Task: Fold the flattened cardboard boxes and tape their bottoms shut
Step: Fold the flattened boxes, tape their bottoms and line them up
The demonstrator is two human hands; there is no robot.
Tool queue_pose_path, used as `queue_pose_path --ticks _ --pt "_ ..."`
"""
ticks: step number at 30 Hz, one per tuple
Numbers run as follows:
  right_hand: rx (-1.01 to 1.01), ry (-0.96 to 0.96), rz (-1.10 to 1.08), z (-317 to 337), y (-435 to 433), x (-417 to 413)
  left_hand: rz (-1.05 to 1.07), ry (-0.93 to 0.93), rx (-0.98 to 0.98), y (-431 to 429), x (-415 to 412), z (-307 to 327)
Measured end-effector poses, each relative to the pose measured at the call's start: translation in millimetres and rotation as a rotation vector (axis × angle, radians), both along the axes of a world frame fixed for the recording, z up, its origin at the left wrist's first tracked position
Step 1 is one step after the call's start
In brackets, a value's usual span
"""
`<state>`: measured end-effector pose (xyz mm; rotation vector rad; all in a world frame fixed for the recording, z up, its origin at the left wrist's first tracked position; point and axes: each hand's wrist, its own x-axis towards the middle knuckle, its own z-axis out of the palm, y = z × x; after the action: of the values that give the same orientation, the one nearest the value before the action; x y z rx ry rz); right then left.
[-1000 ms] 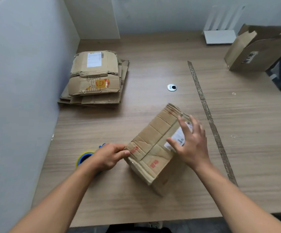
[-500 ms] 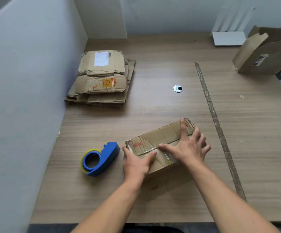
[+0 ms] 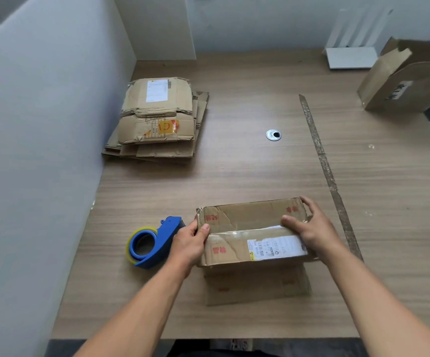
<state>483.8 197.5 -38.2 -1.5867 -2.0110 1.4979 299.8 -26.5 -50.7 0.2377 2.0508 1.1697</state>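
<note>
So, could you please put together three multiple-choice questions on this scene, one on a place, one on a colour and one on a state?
1. Where does the tape dispenser lie relative to the box being worked on?
A) just left of it
B) on top of it
C) far off to its right

2. What colour is the dispenser's body?
A) red
B) blue
C) black

3. How is the box held?
A) by one hand alone
B) by no hand
C) by the left hand and the right hand, one at each end

Answers:
1 A: the dispenser sits beside the box's left end, next to the left hand.
2 B: its plastic shell is plainly blue.
3 C: each hand clasps one end of the box, with its thumb on top.
</note>
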Motion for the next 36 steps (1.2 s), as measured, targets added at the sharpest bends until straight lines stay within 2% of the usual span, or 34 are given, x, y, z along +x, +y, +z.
queue_pose_path --ticks 2,5,9,11,13,19,24,28,31,36 --pt "-0.153 0.198 -0.116 -7 -3 9 -0.024 -0.091 0.041 0 -6 4" --pt "-0.287 0.341 -0.23 -10 -3 13 -0.054 -0.12 0.05 0 -10 6" --pt "-0.406 0.413 -0.245 -3 -2 22 -0.12 0.023 -0.044 2 -8 0" --pt "-0.394 0.358 -0.144 -1 -9 30 -0.125 0.062 -0.059 4 -6 0" --pt "-0.284 0.261 -0.082 -7 -18 36 -0.15 0.061 -0.045 3 -4 -3" --pt "0.163 0.063 -0.165 -7 -37 30 -0.181 0.137 -0.053 -1 2 -6" --pt "0.137 -0.009 -0.134 0 -37 30 -0.168 0.144 -0.09 -4 4 -5" --pt "0.039 -0.393 0.049 16 -47 19 -0.167 0.292 -0.244 10 10 11" --pt "0.104 -0.569 0.074 27 -56 8 -0.164 0.395 -0.371 23 18 19" --pt "0.157 -0.562 -0.039 26 -66 -15 -0.215 0.473 -0.524 38 39 22"
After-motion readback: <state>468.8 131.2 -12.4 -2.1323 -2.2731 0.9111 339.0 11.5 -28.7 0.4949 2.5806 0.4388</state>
